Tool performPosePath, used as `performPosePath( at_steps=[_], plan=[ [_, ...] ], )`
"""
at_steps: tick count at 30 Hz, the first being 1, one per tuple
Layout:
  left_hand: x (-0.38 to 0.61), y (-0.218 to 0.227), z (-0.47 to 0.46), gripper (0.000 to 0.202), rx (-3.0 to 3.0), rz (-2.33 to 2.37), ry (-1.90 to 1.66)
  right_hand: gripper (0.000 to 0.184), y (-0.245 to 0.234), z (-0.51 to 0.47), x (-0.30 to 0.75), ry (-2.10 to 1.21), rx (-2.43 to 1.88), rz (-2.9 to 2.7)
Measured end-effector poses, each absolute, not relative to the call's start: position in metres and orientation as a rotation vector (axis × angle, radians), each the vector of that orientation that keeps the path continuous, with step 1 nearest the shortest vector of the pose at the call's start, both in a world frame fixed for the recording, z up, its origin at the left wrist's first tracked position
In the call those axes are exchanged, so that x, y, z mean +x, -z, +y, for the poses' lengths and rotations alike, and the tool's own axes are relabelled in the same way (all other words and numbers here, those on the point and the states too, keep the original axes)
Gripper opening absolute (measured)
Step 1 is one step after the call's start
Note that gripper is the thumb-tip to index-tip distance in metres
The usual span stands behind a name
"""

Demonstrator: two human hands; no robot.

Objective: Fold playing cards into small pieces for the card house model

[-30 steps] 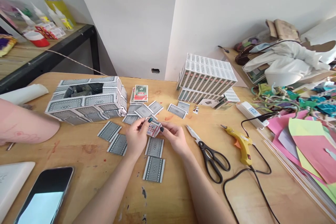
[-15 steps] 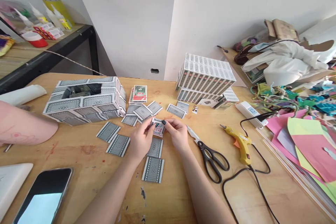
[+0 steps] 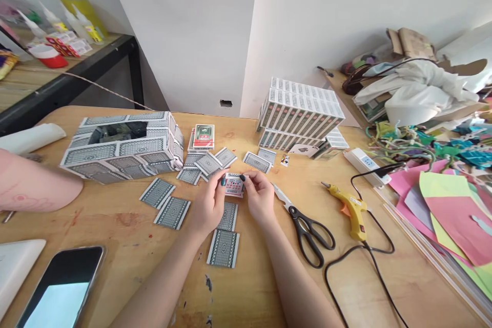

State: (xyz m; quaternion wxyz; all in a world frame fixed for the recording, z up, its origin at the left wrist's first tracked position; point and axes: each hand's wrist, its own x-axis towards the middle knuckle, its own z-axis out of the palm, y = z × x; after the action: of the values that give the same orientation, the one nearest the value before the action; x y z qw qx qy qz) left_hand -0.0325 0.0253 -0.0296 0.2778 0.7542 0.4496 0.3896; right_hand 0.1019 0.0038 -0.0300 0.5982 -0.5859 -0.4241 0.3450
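A small card with red print on white [image 3: 234, 186] is held up between my two hands, over the middle of the table. My left hand [image 3: 209, 204] has thumb and fingers closed at its left edge. At the upper right corner, the thumb and fingers of my right hand [image 3: 261, 196] pinch it. Below lie two grey-patterned playing cards, the nearer one [image 3: 223, 249] fully visible and the other [image 3: 229, 216] partly covered by my left hand. More face-down cards [image 3: 172, 212] lie to the left, and a loose pile of cards [image 3: 208, 164] lies just beyond my hands.
A card-covered box [image 3: 123, 148] with an open top stands at the left. Stacked card packs [image 3: 303, 107] rise at the back right. Black-handled scissors [image 3: 307, 230] and a corded yellow glue gun [image 3: 353, 210] lie on the right. A phone [image 3: 61, 287] is at the front left.
My left thumb has shifted left on the card, and the card's printed face has turned more toward me. Both hands still hold it in nearly the same place.
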Motion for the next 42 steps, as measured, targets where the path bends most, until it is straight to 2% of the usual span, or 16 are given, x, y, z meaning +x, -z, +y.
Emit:
performPosePath(
  at_steps=[6, 13, 29, 38, 42],
  plan=[
    [-0.032, 0.026, 0.027, 0.014, 1.99, 1.198, -1.189, 0.015, 0.027, -0.003, 0.099, -0.494, -1.399, -1.296],
    [-0.032, 0.027, 0.023, 0.02, 2.016, 1.179, -1.169, 0.018, 0.023, -0.003, 0.103, -0.386, -1.417, -1.302],
    [-0.033, 0.027, 0.02, 0.034, 1.974, 1.297, -1.015, 0.015, 0.025, -0.002, 0.105, -0.559, -1.507, -1.089],
    [-0.032, 0.027, 0.029, 0.025, 2.113, 1.117, -1.175, 0.017, 0.027, 0.003, 0.102, -0.846, -1.368, -0.914],
    [-0.034, 0.03, 0.032, 0.022, 2.095, 1.235, -1.237, 0.023, 0.028, 0.003, 0.099, -0.962, -1.356, -0.94]
  ],
)
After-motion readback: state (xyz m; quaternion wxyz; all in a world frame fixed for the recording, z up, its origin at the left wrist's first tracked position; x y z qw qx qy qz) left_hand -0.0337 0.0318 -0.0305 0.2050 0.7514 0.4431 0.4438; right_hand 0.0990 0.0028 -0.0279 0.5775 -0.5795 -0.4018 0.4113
